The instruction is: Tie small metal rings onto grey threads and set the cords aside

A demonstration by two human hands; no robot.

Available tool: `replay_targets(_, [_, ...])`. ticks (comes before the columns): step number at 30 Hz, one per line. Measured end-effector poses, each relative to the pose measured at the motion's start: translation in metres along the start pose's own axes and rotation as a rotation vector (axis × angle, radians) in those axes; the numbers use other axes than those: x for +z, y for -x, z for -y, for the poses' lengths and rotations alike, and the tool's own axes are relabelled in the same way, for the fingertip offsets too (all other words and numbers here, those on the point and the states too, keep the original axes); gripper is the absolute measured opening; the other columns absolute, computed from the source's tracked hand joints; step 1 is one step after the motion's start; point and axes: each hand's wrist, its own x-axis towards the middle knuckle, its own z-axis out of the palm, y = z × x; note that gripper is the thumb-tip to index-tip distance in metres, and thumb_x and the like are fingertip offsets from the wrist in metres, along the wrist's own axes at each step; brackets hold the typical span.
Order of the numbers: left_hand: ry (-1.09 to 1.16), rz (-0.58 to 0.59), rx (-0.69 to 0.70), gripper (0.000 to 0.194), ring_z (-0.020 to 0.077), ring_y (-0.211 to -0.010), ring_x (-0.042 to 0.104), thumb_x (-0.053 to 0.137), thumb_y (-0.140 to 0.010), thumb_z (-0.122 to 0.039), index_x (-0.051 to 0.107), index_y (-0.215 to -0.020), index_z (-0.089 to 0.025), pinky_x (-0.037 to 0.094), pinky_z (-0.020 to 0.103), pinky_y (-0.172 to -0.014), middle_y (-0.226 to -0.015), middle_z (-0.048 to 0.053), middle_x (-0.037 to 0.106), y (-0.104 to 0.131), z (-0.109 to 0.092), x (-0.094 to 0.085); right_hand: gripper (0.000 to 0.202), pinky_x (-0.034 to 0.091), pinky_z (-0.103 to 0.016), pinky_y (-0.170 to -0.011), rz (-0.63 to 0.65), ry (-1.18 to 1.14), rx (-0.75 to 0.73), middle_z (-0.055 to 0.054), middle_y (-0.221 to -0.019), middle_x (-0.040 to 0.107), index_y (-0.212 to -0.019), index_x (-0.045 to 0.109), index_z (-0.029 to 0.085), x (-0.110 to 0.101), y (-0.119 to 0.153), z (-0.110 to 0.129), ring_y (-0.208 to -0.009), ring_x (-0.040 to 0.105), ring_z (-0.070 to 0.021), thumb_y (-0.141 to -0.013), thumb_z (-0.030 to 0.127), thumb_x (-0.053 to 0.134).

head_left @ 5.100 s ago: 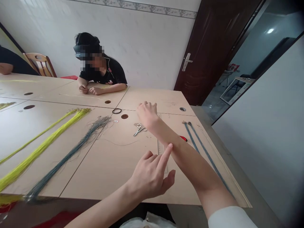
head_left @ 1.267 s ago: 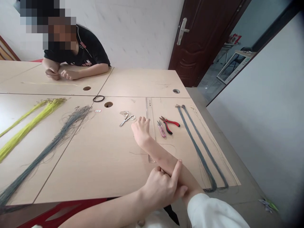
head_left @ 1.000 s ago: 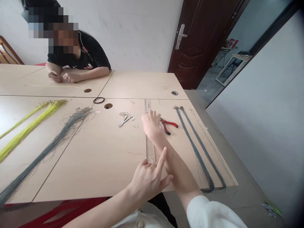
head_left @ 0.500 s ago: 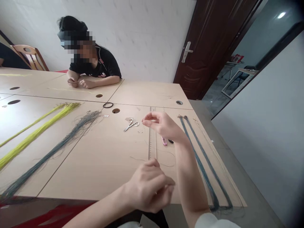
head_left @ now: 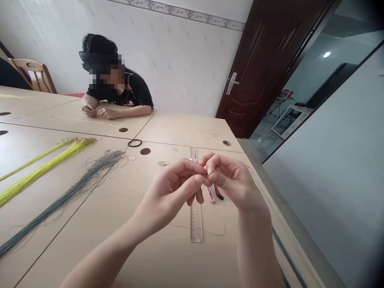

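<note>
My left hand (head_left: 172,192) and my right hand (head_left: 238,184) meet fingertip to fingertip above the table. Closed in a pinch, the right thumb and forefinger hold a thin thread, of which a tiny gold-coloured bit shows. The left fingertips are pinched against the same spot; the exact grip is partly hidden. Beneath the hands lies a clear ruler (head_left: 197,228), its middle covered by the fingers. A loose thin thread (head_left: 224,228) curves over the table beside it. Just past the right fingers are a pink cutter (head_left: 210,195) and a black-and-red handle (head_left: 219,193).
Scissors (head_left: 165,165) show only a finger ring behind my left hand. Bundles of yellow thread (head_left: 57,166) and grey-blue thread (head_left: 66,204) lie to the left. More blue strands (head_left: 289,256) run along the right edge. Across the table sits a person (head_left: 120,92) in black.
My hands were apart, one far and one near; now they have come together at the fingertips over the ruler. The view has tilted up slightly.
</note>
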Motion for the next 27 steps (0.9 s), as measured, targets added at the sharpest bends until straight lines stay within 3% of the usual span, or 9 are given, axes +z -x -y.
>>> replay_targets(7, [0.255,0.081,-0.152,0.011,0.0098,-0.060,0.062,0.055,-0.085,-0.021,0.063,-0.080,-0.014,0.053,0.019,-0.055,-0.068,0.002,0.066,-0.003,0.002,-0.015,0.006,0.049,-0.024,-0.058,0.026,-0.061,0.011,-0.002,-0.092,0.053,-0.080,0.057,0.020,0.004,-0.007,-0.011,-0.073,0.055,-0.0110,-0.084,0.024,0.057])
replay_targets(14, [0.288,0.103,-0.231,0.011,0.0084,-0.054,0.060,0.058,-0.082,-0.019,0.062,-0.074,-0.013,0.053,0.018,-0.053,-0.063,0.001,0.065,-0.004,0.000,-0.019,0.005,0.048,-0.022,-0.054,0.000,-0.103,0.047,-0.001,-0.089,0.054,-0.078,0.058,0.020,0.006,-0.008,-0.016,-0.072,0.055,-0.0105,-0.081,0.022,0.061])
replay_targets(20, [0.242,0.056,-0.187,0.013,0.0079,-0.049,0.057,0.055,-0.081,-0.016,0.058,-0.069,-0.014,0.051,0.018,-0.049,-0.056,-0.001,0.062,-0.003,-0.004,-0.016,0.009,0.052,-0.027,-0.067,-0.050,-0.054,0.022,0.000,-0.089,0.061,-0.078,0.064,0.024,0.004,-0.010,-0.016,-0.081,0.060,-0.0126,-0.073,0.025,0.071])
replay_targets(23, [0.152,-0.017,-0.117,0.014,0.0092,-0.049,0.058,0.054,-0.081,-0.015,0.056,-0.068,-0.015,0.053,0.020,-0.049,-0.054,-0.002,0.061,0.000,-0.005,-0.013,0.009,0.052,-0.029,-0.074,-0.084,-0.005,-0.019,-0.001,-0.089,0.063,-0.083,0.066,0.025,0.005,-0.008,-0.012,-0.089,0.060,-0.0148,-0.076,0.029,0.068])
replay_targets(27, [0.026,-0.152,-0.007,0.014,0.0106,-0.052,0.060,0.055,-0.081,-0.014,0.057,-0.067,-0.015,0.053,0.021,-0.049,-0.054,-0.001,0.062,0.002,-0.004,-0.008,0.009,0.055,-0.028,-0.064,-0.121,0.170,-0.083,-0.004,-0.091,0.060,-0.088,0.068,0.024,0.013,-0.002,-0.004,-0.084,0.061,-0.0156,-0.080,0.024,0.063])
